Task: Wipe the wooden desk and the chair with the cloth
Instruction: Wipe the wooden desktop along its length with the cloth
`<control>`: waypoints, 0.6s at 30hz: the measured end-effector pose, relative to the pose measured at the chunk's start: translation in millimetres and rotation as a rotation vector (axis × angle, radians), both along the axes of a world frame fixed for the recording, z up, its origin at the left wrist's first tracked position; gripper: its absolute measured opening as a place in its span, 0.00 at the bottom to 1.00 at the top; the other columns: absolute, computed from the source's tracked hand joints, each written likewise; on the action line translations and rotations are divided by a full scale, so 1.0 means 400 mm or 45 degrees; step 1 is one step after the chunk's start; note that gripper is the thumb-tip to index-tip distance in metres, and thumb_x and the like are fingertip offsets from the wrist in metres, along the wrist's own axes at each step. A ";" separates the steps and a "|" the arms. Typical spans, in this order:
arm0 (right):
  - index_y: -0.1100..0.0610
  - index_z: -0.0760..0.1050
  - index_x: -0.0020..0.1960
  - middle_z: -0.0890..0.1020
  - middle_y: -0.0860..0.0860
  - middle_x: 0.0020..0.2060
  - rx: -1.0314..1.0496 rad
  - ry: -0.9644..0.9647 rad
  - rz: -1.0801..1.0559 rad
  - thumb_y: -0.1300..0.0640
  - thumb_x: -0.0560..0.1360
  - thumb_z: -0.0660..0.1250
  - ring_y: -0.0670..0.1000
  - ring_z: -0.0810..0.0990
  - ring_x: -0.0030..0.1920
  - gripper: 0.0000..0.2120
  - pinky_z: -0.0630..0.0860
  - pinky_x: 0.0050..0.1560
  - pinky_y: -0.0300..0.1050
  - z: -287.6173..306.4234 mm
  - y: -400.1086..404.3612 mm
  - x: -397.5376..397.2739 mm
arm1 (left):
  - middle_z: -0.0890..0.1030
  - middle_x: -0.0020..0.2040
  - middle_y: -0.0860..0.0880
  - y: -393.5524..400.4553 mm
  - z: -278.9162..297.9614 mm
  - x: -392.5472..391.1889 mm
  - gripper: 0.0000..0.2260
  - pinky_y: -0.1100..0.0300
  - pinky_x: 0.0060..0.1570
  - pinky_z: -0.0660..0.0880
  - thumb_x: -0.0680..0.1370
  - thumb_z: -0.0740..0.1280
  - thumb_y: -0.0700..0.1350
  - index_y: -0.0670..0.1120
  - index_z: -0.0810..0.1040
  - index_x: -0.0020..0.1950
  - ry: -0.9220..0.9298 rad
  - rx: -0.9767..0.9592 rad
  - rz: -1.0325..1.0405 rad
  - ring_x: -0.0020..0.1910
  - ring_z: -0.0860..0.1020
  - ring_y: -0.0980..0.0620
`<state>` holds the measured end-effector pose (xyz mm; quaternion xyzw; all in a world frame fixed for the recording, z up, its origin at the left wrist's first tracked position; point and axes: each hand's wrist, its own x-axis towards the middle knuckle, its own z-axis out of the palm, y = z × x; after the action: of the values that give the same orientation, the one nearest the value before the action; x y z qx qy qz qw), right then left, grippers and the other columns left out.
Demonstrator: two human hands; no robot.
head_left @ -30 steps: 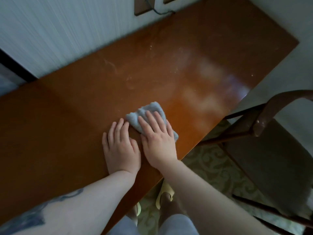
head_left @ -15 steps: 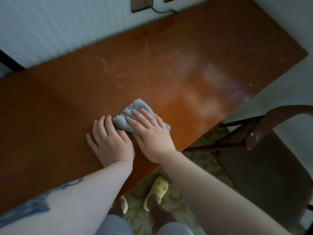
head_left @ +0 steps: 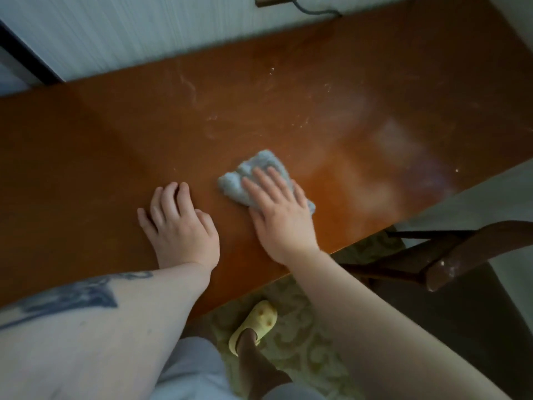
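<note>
A glossy brown wooden desk (head_left: 115, 145) fills the middle of the view, with pale dust streaks across its centre and right. My right hand (head_left: 281, 215) lies flat on a crumpled light blue cloth (head_left: 261, 168), pressing it onto the desk near the front edge. My left hand (head_left: 178, 226) rests palm down on the bare wood to the left of the cloth, a gap apart from it, fingers slightly curled and holding nothing. The dark wooden chair (head_left: 461, 255) stands at the right, just beyond the desk's front edge.
A pale wall (head_left: 115, 33) runs along the desk's far edge, with a cable (head_left: 311, 10) hanging at the top. Below the desk is a patterned green carpet (head_left: 302, 342), where my foot wears a yellow slipper (head_left: 256, 321).
My hands were side by side and touching the cloth; now the right hand with the cloth has slid right, leaving a gap to the left hand. The view has shifted too.
</note>
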<state>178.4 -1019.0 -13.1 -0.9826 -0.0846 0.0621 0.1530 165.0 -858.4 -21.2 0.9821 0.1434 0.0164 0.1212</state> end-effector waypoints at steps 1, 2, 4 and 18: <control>0.45 0.58 0.78 0.58 0.45 0.78 -0.009 -0.023 -0.223 0.49 0.82 0.55 0.48 0.48 0.78 0.24 0.44 0.77 0.55 -0.006 -0.037 0.001 | 0.68 0.71 0.42 0.001 0.001 0.001 0.20 0.37 0.72 0.53 0.79 0.57 0.44 0.43 0.69 0.71 0.011 -0.003 0.001 0.73 0.61 0.41; 0.45 0.58 0.78 0.58 0.45 0.78 -0.016 -0.050 -0.504 0.49 0.82 0.55 0.48 0.48 0.78 0.24 0.46 0.77 0.56 -0.012 -0.068 -0.013 | 0.68 0.71 0.42 0.001 0.000 0.001 0.20 0.37 0.73 0.53 0.80 0.57 0.44 0.43 0.69 0.71 0.012 -0.007 0.000 0.73 0.61 0.41; 0.47 0.60 0.77 0.60 0.47 0.77 -0.010 -0.117 -0.925 0.50 0.82 0.55 0.50 0.51 0.78 0.23 0.49 0.76 0.57 -0.020 -0.074 -0.066 | 0.68 0.71 0.42 0.002 -0.001 0.000 0.20 0.37 0.73 0.53 0.80 0.57 0.45 0.44 0.69 0.71 0.000 -0.013 0.006 0.73 0.61 0.41; 0.45 0.57 0.78 0.56 0.45 0.78 0.012 -0.045 -0.765 0.50 0.82 0.55 0.48 0.47 0.78 0.24 0.46 0.76 0.56 -0.008 -0.062 0.026 | 0.69 0.72 0.45 0.008 -0.001 0.002 0.20 0.41 0.74 0.50 0.80 0.59 0.44 0.45 0.70 0.72 -0.041 -0.125 0.049 0.74 0.61 0.45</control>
<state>188.6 -1043.7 -16.3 -0.9639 0.2070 -0.0035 0.1675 165.8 -855.3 -21.5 0.9716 0.1609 0.0274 0.1712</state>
